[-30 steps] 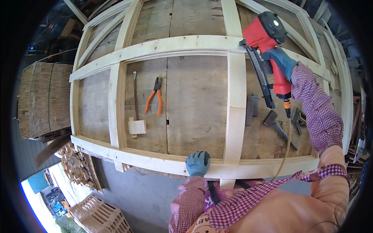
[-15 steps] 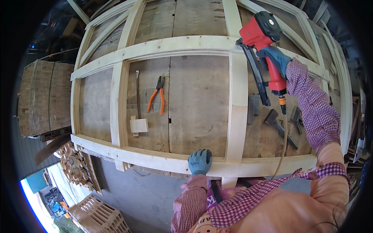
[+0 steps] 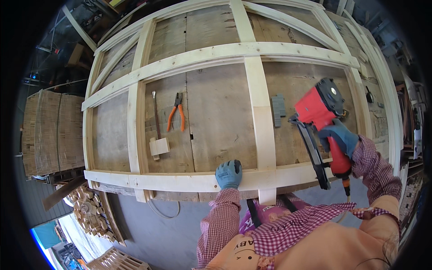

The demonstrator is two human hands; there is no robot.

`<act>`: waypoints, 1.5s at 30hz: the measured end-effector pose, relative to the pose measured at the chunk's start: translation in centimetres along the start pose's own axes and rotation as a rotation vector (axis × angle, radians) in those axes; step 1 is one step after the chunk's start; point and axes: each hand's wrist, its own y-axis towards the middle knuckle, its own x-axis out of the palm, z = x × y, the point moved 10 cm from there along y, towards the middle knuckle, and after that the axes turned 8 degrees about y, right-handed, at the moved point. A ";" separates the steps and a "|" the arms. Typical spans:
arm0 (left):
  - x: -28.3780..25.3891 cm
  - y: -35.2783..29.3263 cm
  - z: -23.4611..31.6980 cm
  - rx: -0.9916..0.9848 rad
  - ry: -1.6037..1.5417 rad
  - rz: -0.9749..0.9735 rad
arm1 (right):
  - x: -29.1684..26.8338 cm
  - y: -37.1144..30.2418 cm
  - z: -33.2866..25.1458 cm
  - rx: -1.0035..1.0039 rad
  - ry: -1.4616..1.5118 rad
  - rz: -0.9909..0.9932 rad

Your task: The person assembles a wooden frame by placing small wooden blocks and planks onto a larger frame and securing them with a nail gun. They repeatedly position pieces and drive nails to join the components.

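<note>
My right hand [image 3: 340, 136], in a blue work glove, is wrapped round the handle of a red and black pneumatic nail gun [image 3: 312, 109]. The gun hangs over the right bay of a pale wooden frame [image 3: 193, 181], its long black magazine slanting down across the front rail. On that rail, left of the middle upright, rests my gloved left hand [image 3: 228, 174], its fingers curled over the wood. Grey nail strips [image 3: 278, 110] lie to the left of the gun. In the middle bay are orange-handled pliers [image 3: 176, 112] and a thin metal pry bar [image 3: 156, 114] beside small wood pieces [image 3: 159, 146].
The frame lies on a worn plywood-topped bench [image 3: 220, 108]. A strapped stack of wood [image 3: 53, 135] stands at the left. Below it are a pile of wood offcuts [image 3: 90, 209] and slatted wooden pieces [image 3: 118, 260]. An air hose [image 3: 346, 193] trails from the gun.
My right hand has brought the nail gun down and nearer, from the middle crosspiece toward the front rail. It now covers the hammer. My left hand stays on the rail; the view has shifted.
</note>
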 end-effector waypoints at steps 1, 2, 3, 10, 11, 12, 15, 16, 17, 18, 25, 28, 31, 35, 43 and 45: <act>-0.1 -0.1 -0.2 -0.007 0.011 0.011 | -0.4 -2.4 0.9 -0.044 0.007 0.018; -0.4 0.0 -0.1 -0.001 0.024 0.023 | -1.4 -4.2 3.1 0.019 0.117 0.056; -0.5 0.0 0.5 0.001 0.023 0.027 | -2.5 -6.0 5.3 0.090 0.216 0.100; -0.7 0.2 0.8 0.003 0.038 0.042 | -5.7 -12.8 7.4 -0.135 -0.105 0.094; -0.7 0.2 0.8 -0.003 0.039 0.040 | -6.1 -12.7 7.4 -0.118 -0.039 0.109; -0.8 0.2 0.8 -0.004 0.028 0.046 | -6.5 -12.3 7.0 -0.103 0.024 0.120; -1.0 0.2 0.6 -0.017 -0.011 0.047 | -7.4 -8.8 5.7 -0.040 0.136 0.086; -0.9 0.1 0.5 -0.022 -0.023 0.041 | -7.4 -7.2 5.0 -0.021 0.222 0.078; -0.9 0.1 0.4 -0.035 -0.029 0.036 | -7.6 -5.1 3.8 0.001 0.307 0.062; -1.0 0.1 0.4 -0.032 -0.020 0.039 | -6.7 -3.4 1.5 -0.050 0.283 0.033; -0.6 0.1 -0.3 -0.034 -0.016 0.058 | -1.2 12.1 -14.7 -0.251 -0.006 -0.030; -1.0 0.4 0.0 -0.036 -0.020 0.052 | 1.2 18.0 -19.5 -0.312 -0.063 -0.053; -1.2 0.2 -0.1 -0.050 -0.017 0.084 | 4.0 22.0 -22.3 -0.332 -0.085 -0.161; -0.5 0.4 -0.3 -0.076 -0.023 0.045 | 4.1 25.2 -22.5 -0.264 -0.188 -0.175; -1.9 0.2 -0.1 -0.048 -0.055 0.119 | 3.7 20.9 -19.7 -0.249 -0.172 -0.076; -1.2 0.2 -0.2 -0.044 -0.050 0.079 | 2.0 17.7 -16.3 -0.218 -0.065 -0.142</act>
